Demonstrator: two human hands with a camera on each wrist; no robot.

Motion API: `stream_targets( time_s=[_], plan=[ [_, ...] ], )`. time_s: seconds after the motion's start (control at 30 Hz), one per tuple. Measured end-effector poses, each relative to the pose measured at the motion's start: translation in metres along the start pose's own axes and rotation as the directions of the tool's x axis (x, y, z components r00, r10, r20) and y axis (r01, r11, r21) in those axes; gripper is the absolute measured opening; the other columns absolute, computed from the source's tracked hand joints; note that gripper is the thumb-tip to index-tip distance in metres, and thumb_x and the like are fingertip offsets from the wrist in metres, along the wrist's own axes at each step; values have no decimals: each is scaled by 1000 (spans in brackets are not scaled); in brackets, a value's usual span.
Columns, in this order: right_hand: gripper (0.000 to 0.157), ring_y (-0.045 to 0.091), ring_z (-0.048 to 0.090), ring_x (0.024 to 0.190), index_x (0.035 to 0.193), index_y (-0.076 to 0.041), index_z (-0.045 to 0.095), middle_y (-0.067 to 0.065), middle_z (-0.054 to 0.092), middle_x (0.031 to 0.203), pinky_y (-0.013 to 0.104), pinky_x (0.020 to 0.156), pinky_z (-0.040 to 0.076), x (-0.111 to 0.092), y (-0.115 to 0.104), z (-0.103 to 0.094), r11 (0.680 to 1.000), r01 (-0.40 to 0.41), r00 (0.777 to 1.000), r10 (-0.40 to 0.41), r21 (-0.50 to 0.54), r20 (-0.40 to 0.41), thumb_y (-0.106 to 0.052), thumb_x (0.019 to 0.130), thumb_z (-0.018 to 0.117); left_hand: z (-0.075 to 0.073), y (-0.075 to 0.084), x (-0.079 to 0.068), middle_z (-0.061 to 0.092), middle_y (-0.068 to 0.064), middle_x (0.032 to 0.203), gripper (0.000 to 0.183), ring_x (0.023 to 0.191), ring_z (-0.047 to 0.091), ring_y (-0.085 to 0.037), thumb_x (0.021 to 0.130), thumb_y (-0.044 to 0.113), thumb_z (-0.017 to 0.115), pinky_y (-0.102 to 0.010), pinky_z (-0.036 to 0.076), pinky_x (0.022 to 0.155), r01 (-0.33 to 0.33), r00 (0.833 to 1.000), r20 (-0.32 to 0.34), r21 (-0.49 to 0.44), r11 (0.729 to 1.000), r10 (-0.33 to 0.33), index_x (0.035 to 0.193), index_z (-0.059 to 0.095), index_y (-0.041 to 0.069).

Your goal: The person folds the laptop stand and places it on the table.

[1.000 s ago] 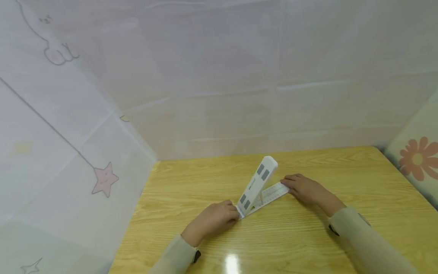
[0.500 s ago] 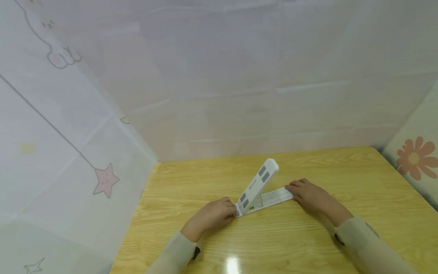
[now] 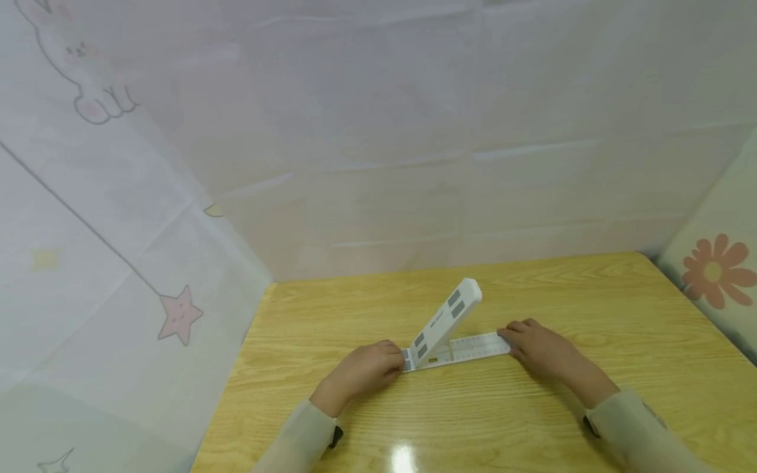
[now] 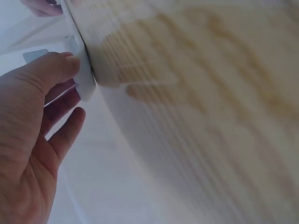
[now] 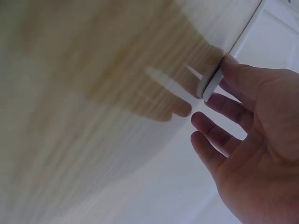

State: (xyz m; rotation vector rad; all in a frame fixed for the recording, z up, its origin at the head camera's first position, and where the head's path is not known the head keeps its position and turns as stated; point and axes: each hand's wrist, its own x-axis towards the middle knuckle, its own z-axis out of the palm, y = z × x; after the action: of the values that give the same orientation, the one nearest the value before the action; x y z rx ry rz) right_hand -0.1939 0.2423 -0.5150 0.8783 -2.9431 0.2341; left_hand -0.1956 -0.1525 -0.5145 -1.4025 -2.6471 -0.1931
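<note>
Two hands (image 3: 365, 371) (image 3: 545, 353), fingers (image 5: 233, 108) pinching white stand's (image 3: 480, 347) ends, panel (image 3: 445, 322) tilted between, table (image 3: 461, 420), printed sheet (image 3: 89, 289)

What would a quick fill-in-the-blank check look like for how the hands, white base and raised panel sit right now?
1. The left hand and right hand hold opposite ____ of the white base.
2. The raised panel has its lower edge nearer the ____ hand.
3. The patches on the panel are coloured ____.
4. The star drawing at the left of the head view is coloured ____.
Missing words: ends; left; grey; pink.
</note>
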Motion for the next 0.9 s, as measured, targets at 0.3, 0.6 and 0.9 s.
stream_targets(
  time_s=[0.3,0.6,0.9],
  plan=[
    [44,38,60,115,135,-4,62,14,64,127,52,92,54,-13,-10,0,1000,-21,999,21,-20,27,-18,94,72,-3,8,0,73,8,116,12,112,67,-8,95,22,73,-24,53,95,44,999,-24,130,991,-41,107,74,23],
    [44,35,63,109,129,-3,65,12,67,120,47,86,57,-23,-25,-2,998,-23,1000,22,-61,-8,-17,90,77,0,9,-1,68,10,113,16,101,64,-4,94,19,73,-18,52,91,51,999,-19,131,990,-49,109,74,24],
    [46,32,63,108,129,-6,66,11,67,121,46,85,57,-33,-38,-3,997,-57,998,56,-53,-13,-18,87,80,1,11,0,64,10,117,14,115,60,-9,97,21,69,-31,52,98,84,995,35,188,978,-93,111,69,25]
  ],
)
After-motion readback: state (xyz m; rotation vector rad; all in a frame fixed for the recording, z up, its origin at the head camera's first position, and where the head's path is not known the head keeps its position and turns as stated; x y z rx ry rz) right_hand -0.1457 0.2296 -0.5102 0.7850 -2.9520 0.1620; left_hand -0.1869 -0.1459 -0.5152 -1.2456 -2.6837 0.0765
